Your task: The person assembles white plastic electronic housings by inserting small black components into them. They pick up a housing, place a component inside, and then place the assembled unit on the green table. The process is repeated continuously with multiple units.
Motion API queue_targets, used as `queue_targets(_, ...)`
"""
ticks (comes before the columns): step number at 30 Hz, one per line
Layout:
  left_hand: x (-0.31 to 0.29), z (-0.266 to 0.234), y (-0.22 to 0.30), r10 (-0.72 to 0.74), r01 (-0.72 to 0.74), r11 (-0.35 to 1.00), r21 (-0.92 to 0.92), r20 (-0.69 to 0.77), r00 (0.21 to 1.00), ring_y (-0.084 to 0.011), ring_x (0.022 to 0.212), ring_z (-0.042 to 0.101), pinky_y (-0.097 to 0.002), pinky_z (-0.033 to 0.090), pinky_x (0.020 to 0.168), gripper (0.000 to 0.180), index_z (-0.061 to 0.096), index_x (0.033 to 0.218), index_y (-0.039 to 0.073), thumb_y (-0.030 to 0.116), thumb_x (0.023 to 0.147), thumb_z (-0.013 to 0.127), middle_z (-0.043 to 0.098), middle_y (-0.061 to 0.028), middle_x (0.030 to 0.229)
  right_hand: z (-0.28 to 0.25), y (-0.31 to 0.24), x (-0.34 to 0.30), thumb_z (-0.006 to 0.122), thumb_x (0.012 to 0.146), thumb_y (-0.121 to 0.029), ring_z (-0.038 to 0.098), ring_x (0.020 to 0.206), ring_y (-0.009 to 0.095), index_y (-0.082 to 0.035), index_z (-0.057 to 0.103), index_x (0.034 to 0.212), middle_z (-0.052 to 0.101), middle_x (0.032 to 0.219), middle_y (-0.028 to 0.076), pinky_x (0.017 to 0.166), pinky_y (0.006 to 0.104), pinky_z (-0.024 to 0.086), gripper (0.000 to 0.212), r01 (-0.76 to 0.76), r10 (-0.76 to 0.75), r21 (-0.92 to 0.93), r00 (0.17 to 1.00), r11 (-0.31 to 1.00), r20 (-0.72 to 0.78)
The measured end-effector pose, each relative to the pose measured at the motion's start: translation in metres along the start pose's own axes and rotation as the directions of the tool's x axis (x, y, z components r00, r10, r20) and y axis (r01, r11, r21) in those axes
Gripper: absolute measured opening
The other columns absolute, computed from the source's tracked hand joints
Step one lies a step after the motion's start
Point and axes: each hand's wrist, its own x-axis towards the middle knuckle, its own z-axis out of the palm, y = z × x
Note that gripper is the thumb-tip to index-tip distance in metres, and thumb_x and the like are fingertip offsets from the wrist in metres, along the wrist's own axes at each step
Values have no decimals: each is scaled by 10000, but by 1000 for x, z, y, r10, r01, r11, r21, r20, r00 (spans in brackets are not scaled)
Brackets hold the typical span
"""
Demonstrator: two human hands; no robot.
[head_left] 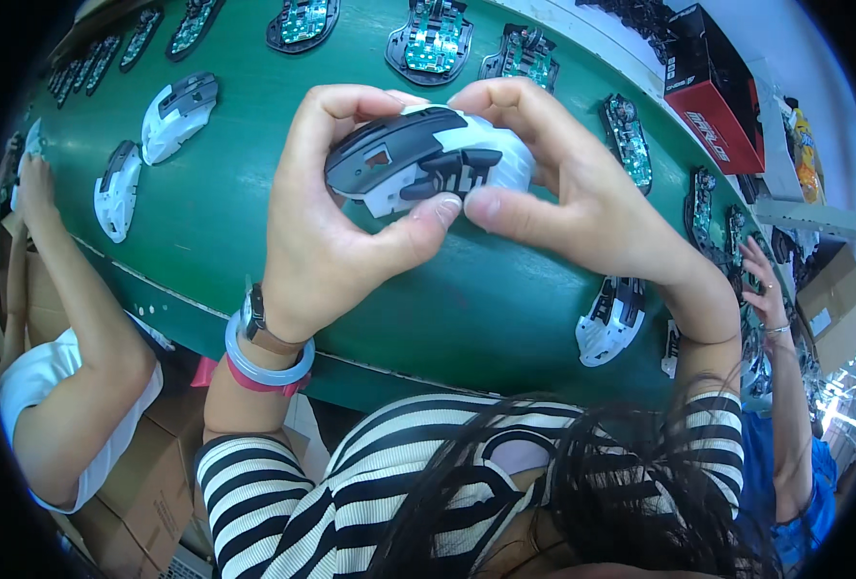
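Between my two hands, raised over the green table [399, 299], is a white and dark grey computer mouse shell [428, 159]. My left hand [327, 203] wraps round its left end, fingers over the far side and thumb on the black side buttons. From the other end my right hand [563, 183] grips it, fingers behind the white part and thumb pressed low beside my left thumb. The shell tilts so its side with the buttons faces me. Its underside is hidden.
Two white mouse shells [179, 116] lie at left, another shell [611, 321] at right. Mouse bases with green circuit boards [430, 43] line the far edge. A red and black box [713, 92] stands far right. Co-workers' arms reach in at left [71, 261] and right [783, 386].
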Motion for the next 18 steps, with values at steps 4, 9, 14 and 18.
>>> queue_targets(4, -4, 10, 8, -81, 73, 995, -70, -110, 991, -202, 1065, 598, -334, 522, 924, 742, 376, 1327, 46, 39, 696, 767, 533, -133, 1167, 1, -9, -1, 699, 825, -135, 592, 960, 180, -23, 460, 1224, 588, 1081, 115, 813, 328, 499, 478, -57, 56, 10, 998, 998, 25)
queue_targets(9, -9, 8, 8, -46, 43, 999, -29, -131, 990, -210, 1094, 592, -319, 506, 935, 844, 305, 1442, 44, 71, 717, 735, 522, -157, 1245, 4, -8, 6, 665, 814, -65, 596, 965, 210, -1, 423, 1245, 573, 1081, 137, 814, 341, 500, 499, -104, 99, 146, 994, 984, 42)
queue_targets(14, -6, 3, 9, 46, -43, 999, 32, -101, 994, -205, 1101, 578, -324, 493, 956, 834, 313, 1431, 39, 37, 711, 733, 516, -145, 1234, 35, 16, 4, 723, 756, -51, 610, 946, 299, -6, 398, 1278, 566, 1093, 155, 810, 394, 503, 616, 195, -260, -265, 937, 944, -234)
queue_targets(18, -8, 17, 2, -88, 70, 982, -176, -97, 991, -191, 1102, 558, -320, 485, 959, 752, 354, 1352, 17, 24, 722, 765, 498, -123, 1211, 28, 60, 1, 801, 645, -122, 617, 905, 306, -37, 470, 1228, 584, 1051, 125, 820, 430, 503, 676, 409, -634, -692, 768, 595, -91)
